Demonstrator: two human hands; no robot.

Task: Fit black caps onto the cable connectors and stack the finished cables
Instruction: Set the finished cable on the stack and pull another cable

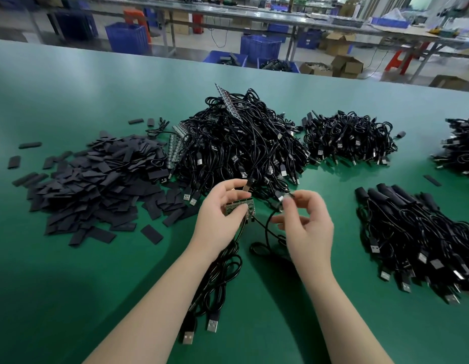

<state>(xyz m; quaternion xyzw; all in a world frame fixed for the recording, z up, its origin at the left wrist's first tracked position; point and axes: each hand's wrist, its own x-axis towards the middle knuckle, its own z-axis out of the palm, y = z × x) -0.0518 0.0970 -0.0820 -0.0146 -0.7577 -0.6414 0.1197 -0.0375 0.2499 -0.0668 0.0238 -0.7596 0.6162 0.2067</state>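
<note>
My left hand [222,216] grips a small green circuit board strip [238,204] with black cables [217,279] trailing down toward me. My right hand [304,224] pinches a thin black cable end [288,197] just right of the board. A heap of flat black caps [96,179] lies at the left. A big tangle of uncapped black cables [243,143] sits behind my hands. A stack of capped cables [417,237] lies at the right, caps pointing away from me.
The green table [70,285] holds two more cable bundles, one at the back right [351,139] and one at the far right edge [461,148]. Loose caps [29,145] are scattered at the left. Blue crates [127,38] and cardboard boxes stand beyond the table.
</note>
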